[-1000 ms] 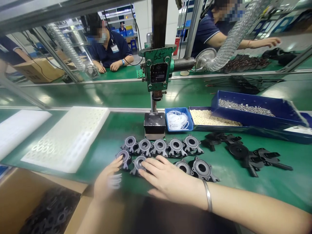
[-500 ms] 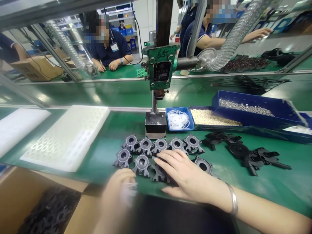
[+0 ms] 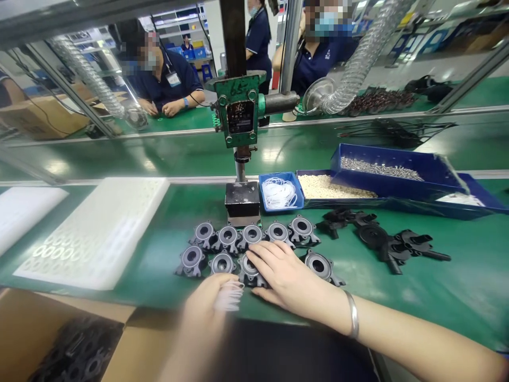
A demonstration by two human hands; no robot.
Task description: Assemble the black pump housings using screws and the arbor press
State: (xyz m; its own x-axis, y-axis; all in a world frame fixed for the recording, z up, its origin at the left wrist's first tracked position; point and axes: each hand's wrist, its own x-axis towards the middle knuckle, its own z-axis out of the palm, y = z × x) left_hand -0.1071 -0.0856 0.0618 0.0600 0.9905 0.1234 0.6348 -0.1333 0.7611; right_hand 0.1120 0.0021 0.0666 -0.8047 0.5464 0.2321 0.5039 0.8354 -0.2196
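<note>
In my left hand (image 3: 209, 297), which is closed and blurred, is a bundle of white rings (image 3: 230, 298) held just in front of the black parts. My right hand (image 3: 280, 273) lies over the front row with its fingers stretched out, touching or very near a black round-mouthed housing (image 3: 249, 269). How firmly it bears on that housing I cannot tell. Two rows of such housings stand face up, among them a housing at front left (image 3: 192, 258) and one (image 3: 318, 265) beyond my right wrist. My right hand hides part of the front row.
Behind the rows stands a green press (image 3: 239, 119) over a black block (image 3: 242, 197). Blue bins hold white loops (image 3: 280, 193), beige pieces (image 3: 336, 187) and metal screws (image 3: 379, 168). Black spouted parts (image 3: 397, 246) lie right; a white foam sheet (image 3: 119, 212) and cardboard box (image 3: 131, 345) left. Co-workers sit opposite.
My left hand has moved right and up with the white rings, closer to the housings. My right hand stays over the front row. The whole view has shifted slightly.
</note>
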